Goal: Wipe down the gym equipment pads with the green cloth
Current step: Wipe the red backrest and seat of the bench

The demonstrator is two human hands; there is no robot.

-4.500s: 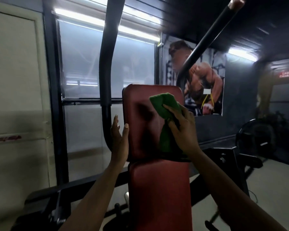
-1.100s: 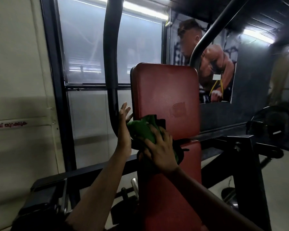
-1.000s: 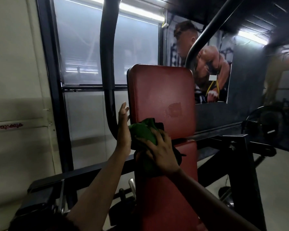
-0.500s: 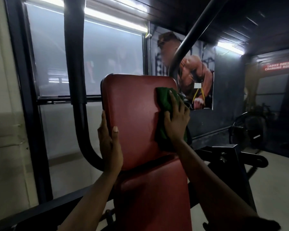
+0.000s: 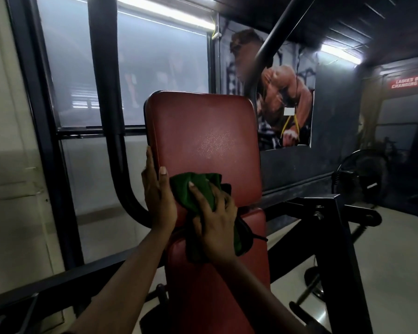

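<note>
Green cloth (image 5: 198,191) is sitting bunched at the bottom left of the upper red pad (image 5: 203,141), pressed flat against the vinyl, with its tail hanging down over the gap onto the top of the lower red pad (image 5: 217,285).

Right hand (image 5: 216,222) is pinning the cloth against the upper pad, fingers spread over it, palm pressing rather than pinching. Left hand (image 5: 156,196) is lying open along the upper pad's left edge, fingers straight, thumb on the face of the pad just beside the cloth. It is grasping nothing, just bracing the pad.

Step in hand, as I'm reading it: wiping the upper pad, working the lower left corner. There's a sheen patch at the centre of the upper pad, above and right of the cloth; I can't tell whether it's wet or just glare.

Next move is calling for: firm pressure through the right palm, a sweep across the bottom strip toward the upper pad's right edge, then down over the gap onto the lower pad. Bunched cloth is covering little area, so flattening it first would help. The loose tail is hanging near the gap between the pads and could snag there.

Around the upper pad: curved black frame tube (image 5: 106,116) to its left, frosted window (image 5: 155,68) behind, angled black bar (image 5: 273,39) above right, wall poster (image 5: 285,100) to the right.
</note>
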